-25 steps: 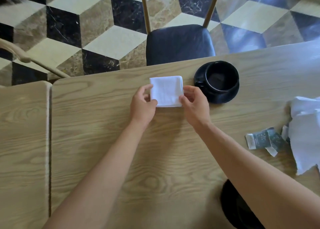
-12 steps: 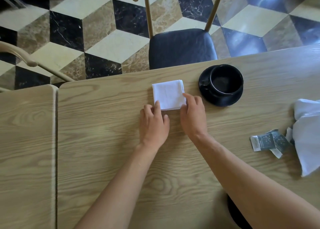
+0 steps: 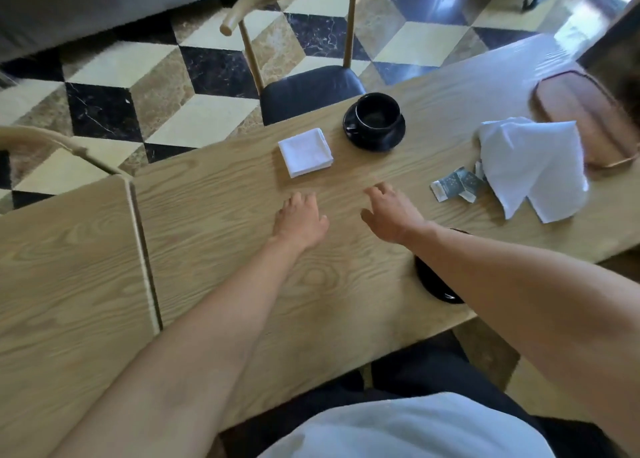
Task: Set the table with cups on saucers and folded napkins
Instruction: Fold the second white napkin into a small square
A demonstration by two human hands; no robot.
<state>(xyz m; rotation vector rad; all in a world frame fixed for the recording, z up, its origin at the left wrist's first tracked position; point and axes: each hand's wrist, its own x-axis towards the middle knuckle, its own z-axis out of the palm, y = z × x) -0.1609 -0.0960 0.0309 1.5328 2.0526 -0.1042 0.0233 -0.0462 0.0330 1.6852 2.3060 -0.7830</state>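
Note:
A white napkin [image 3: 305,152], folded into a small square, lies on the wooden table [image 3: 221,236] near its far edge. To its right a black cup [image 3: 377,110] stands on a black saucer [image 3: 374,140]. My left hand [image 3: 300,219] hovers over the bare wood just in front of the napkin, fingers relaxed, holding nothing. My right hand [image 3: 390,210] is beside it, fingers spread and empty. A second black saucer [image 3: 437,281] near the table's front edge is mostly hidden under my right forearm. Loose unfolded white napkins [image 3: 533,167] lie at the right.
A torn dark wrapper [image 3: 456,185] lies by the loose napkins. A wooden tray [image 3: 585,118] sits at the far right. A chair [image 3: 304,87] with a dark seat stands behind the table; another chair back [image 3: 52,142] is at the left. A seam [image 3: 143,246] splits two tabletops.
Both hands have let go of the folded napkin and drawn back toward me. The napkin stays flat beside the cup and saucer. The camera has pulled back and tilted.

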